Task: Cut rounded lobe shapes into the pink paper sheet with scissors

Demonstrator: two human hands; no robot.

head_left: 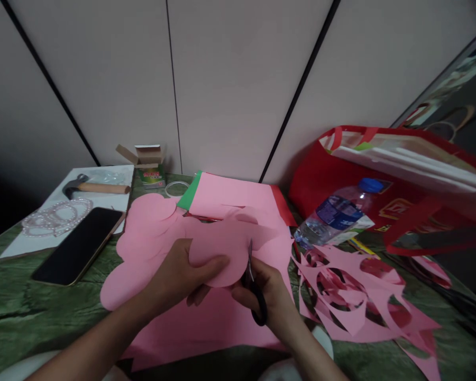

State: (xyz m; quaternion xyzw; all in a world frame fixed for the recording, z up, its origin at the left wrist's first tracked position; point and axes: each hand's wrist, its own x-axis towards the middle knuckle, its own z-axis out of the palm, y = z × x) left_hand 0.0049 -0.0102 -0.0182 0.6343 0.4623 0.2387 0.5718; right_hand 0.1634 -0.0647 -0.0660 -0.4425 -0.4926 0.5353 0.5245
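My left hand (pixel 194 272) grips a piece of pink paper (pixel 226 241) with a rounded outline, thumb on top and fingers beneath. In my right hand (pixel 267 288) is a pair of scissors (pixel 257 304) with black handles, its blades at the right edge of that paper. Part of the blades is hidden by the paper. Below both hands lies a large pink sheet (pixel 206 328). Rounded pink cut-outs (pixel 146 238) overlap in a pile to the left of my hands.
Pink paper scraps (pixel 353 301) are heaped on the right, beside a tilted water bottle (pixel 333 214) and a red bag (pixel 381 196). On the left are a black phone (pixel 79 246), a hammer (pixel 99 187), beaded strands (pixel 57 217) and a small open box (pixel 150 172). A wall rises behind.
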